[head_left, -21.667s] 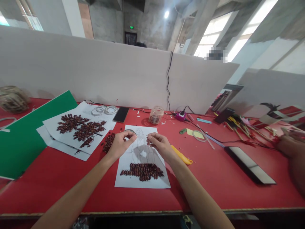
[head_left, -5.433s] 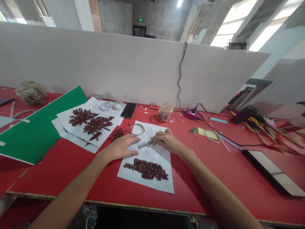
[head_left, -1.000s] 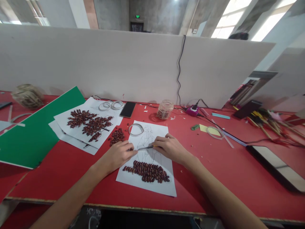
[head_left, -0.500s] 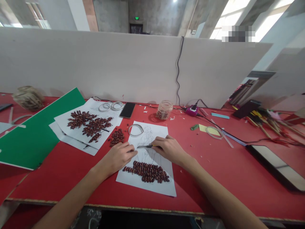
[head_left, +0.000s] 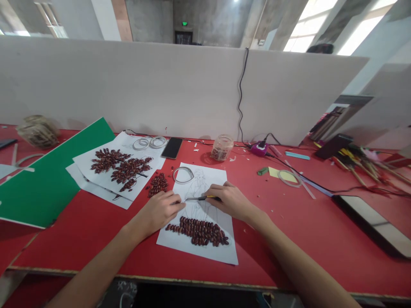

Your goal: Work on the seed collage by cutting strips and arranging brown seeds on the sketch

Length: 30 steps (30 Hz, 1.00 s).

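In my right hand (head_left: 229,200) is a utility knife (head_left: 197,198) with a yellow and black handle. Its blade points left and reaches close to the fingertips of my left hand (head_left: 162,209). Those left fingers are curled together at the left edge of a white drawing sheet (head_left: 221,252); whatever they pinch is hidden. Red-brown beans (head_left: 205,232) cover the lower part of the drawing in packed rows, while line work shows above. A roll of pale tape (head_left: 183,175) lies on the sheet's upper left, beside a loose pile of beans (head_left: 158,184).
To the left are another bean-covered drawing (head_left: 96,177), a phone (head_left: 172,148) and a green board (head_left: 61,171). A glass jar (head_left: 222,148) stands behind the sheet. Rightward lie a purple power adapter (head_left: 258,148), cables, a yellow paper (head_left: 282,174) and a tablet (head_left: 375,222).
The knife has turned slightly in my right hand, showing more of its yellow handle. My left hand stays almost in place.
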### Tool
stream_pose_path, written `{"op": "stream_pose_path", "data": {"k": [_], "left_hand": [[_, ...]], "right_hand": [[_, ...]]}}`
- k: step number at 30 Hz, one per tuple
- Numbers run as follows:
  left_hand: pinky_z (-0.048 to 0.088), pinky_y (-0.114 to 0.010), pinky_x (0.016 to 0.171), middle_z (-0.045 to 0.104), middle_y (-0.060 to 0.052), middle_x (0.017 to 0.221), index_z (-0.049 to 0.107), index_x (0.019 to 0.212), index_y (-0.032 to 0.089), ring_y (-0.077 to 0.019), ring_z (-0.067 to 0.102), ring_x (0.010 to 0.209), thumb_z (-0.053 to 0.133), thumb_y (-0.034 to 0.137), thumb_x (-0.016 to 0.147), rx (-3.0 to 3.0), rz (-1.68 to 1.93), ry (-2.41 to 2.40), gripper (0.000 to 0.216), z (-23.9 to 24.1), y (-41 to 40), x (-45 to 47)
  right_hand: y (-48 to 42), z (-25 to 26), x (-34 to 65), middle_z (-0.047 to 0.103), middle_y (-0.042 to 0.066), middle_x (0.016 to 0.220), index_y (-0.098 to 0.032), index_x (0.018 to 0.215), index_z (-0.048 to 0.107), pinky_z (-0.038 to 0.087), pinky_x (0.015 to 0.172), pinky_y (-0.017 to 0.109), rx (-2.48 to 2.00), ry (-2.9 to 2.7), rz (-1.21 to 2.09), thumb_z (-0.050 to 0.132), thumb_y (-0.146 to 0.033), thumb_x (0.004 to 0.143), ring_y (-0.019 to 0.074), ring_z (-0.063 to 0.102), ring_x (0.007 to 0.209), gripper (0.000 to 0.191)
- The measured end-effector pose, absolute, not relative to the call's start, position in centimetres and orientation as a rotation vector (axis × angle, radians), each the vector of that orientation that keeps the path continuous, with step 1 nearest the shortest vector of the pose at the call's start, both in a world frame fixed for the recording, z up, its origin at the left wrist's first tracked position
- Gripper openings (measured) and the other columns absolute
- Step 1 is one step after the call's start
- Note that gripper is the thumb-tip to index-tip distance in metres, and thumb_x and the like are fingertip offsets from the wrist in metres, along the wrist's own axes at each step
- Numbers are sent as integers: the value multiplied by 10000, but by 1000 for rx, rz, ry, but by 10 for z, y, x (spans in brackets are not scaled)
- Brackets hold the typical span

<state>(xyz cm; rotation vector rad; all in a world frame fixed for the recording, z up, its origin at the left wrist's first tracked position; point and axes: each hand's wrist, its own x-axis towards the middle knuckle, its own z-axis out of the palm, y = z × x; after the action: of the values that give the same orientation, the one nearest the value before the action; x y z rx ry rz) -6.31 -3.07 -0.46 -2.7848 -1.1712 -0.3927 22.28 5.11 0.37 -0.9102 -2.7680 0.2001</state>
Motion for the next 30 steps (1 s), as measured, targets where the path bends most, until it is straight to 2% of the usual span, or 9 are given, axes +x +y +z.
{"op": "stream_pose_path", "data": {"k": [12, 30], "left_hand": [[471, -323, 784, 648, -53, 1018, 678, 1159, 204, -205, 581, 945, 544, 98, 965, -2850, -481, -1235, 259, -5, -29, -66], [455, -340, 787, 651, -40, 1037, 676, 1155, 206, -212, 574, 960, 567, 110, 968, -2863, -468, -1262, 237, -6, -29, -65]], "right_hand": [[58, 15, 225, 709, 32, 1065, -287, 1200, 685, 357, 781, 327, -798, -2860, 307, 461, -352, 1070, 159, 640, 807, 268], [57, 14, 224, 707, 32, 1036, -265, 1177, 688, 392, 778, 317, -871, -2845, 294, 473, -339, 1061, 168, 659, 847, 255]]}}
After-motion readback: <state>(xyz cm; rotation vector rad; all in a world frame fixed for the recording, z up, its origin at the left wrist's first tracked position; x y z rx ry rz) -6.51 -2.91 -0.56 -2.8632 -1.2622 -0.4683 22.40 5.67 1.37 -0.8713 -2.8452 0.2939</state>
